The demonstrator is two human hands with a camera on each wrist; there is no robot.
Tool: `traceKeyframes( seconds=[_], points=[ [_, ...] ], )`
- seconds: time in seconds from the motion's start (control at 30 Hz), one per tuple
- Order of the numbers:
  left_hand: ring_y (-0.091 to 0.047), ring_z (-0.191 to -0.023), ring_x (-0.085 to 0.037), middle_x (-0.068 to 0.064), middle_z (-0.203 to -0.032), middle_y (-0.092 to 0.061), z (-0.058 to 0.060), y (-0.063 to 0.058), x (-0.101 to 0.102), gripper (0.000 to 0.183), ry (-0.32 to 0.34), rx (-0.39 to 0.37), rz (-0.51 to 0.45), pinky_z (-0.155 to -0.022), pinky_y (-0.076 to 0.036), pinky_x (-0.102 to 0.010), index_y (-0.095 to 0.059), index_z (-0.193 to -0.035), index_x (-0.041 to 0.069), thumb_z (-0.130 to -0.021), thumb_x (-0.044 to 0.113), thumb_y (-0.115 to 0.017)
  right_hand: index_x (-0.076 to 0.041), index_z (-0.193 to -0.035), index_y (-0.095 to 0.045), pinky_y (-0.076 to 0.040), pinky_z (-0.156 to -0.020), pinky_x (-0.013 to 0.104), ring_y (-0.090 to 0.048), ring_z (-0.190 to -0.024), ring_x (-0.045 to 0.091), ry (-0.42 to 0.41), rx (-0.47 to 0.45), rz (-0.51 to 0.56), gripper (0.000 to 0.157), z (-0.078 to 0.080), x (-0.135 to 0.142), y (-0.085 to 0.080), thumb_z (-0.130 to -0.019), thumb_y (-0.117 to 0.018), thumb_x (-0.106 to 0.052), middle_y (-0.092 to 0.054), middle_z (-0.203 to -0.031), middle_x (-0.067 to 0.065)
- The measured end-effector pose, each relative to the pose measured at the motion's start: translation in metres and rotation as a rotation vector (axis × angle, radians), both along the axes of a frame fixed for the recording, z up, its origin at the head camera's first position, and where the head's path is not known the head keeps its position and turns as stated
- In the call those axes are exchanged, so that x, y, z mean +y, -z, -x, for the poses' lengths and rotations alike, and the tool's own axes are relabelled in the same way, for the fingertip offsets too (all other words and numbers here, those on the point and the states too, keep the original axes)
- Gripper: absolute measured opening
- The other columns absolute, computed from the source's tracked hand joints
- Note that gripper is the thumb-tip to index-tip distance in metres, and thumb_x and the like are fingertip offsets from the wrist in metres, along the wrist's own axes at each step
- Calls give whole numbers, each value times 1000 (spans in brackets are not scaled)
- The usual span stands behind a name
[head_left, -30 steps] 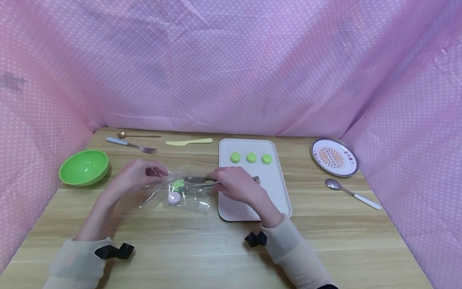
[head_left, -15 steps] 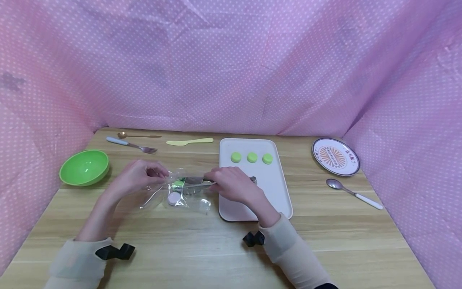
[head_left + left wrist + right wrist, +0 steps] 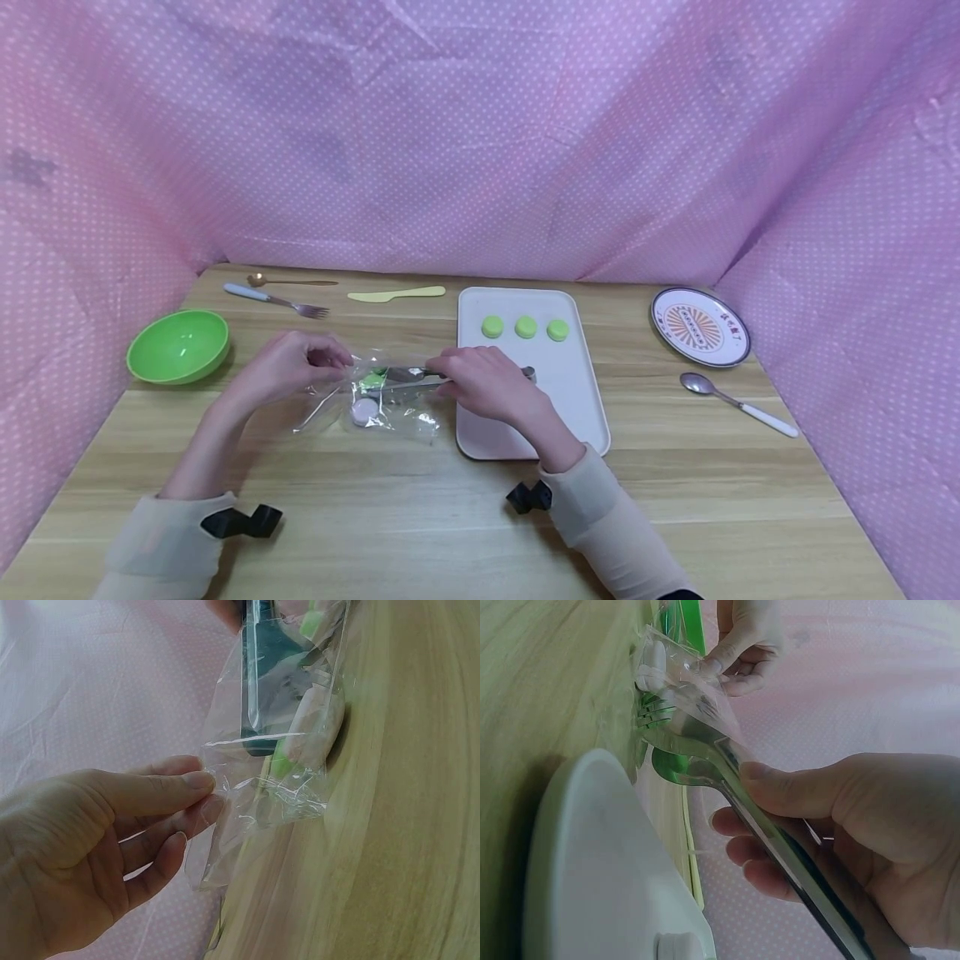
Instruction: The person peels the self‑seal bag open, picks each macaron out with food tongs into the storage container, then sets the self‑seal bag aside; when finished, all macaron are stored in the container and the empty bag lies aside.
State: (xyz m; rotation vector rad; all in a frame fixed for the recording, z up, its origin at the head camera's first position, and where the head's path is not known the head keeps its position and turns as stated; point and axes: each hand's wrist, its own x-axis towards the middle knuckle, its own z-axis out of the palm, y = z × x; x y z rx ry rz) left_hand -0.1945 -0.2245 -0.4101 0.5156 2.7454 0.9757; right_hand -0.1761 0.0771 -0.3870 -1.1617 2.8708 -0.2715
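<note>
My left hand (image 3: 288,367) pinches the edge of a clear plastic bag (image 3: 416,427) between thumb and fingertips. Inside the bag lie a green macaron (image 3: 372,381) and a pale lilac macaron (image 3: 365,412), side by side. In the right wrist view my right hand (image 3: 885,832) grips metal tongs (image 3: 754,817), thumb on one side and fingers on the other. The tongs' broad ends reach into the bag at the green macaron, partly covering it in the head view. The right forearm crosses over the white tray (image 3: 540,425).
Three green macarons (image 3: 526,327) stand in a row on the tray's far half. A green bowl (image 3: 177,347), fork (image 3: 277,300), gold spoon (image 3: 292,282) and yellow knife (image 3: 397,294) lie left and behind. On the right are a patterned plate (image 3: 701,327) and a white-handled spoon (image 3: 738,404).
The right hand has shifted slightly left, carrying the tongs a little deeper into the bag and over the green macaron. The left hand keeps its pinch on the bag.
</note>
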Motion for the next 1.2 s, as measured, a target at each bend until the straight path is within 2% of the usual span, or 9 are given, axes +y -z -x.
traceKeyframes(
  seconds=[0.23, 0.73, 1.2],
  points=[
    [-60, -71, -10, 5, -79, -69, 1, 2, 0, 15, 4, 11, 0, -61, -49, -22, -71, -96, 18, -81, 16, -73, -24, -103, -66, -39, -51, 24, -52, -65, 7, 6, 2, 7, 18, 1, 4, -2, -86, -68, -28, -63, -84, -11],
    [-62, -74, -12, 4, -80, -69, -1, 0, 0, 19, 3, -11, -10, -63, -51, -22, -71, -99, 15, -80, 14, -72, -24, -95, -66, -39, -52, 24, -51, -64, 8, 12, 16, -11, 12, -1, 9, -5, -85, -70, -29, -62, -80, -12],
    [-62, -72, -14, 3, -79, -69, -2, -1, 1, 20, -1, -22, -19, -60, -51, -23, -71, -99, 14, -80, 14, -73, -23, -101, -67, -39, -51, 24, -52, -66, 8, 8, 3, -5, 15, -2, 8, -5, -86, -68, -25, -64, -84, -11]
  ],
)
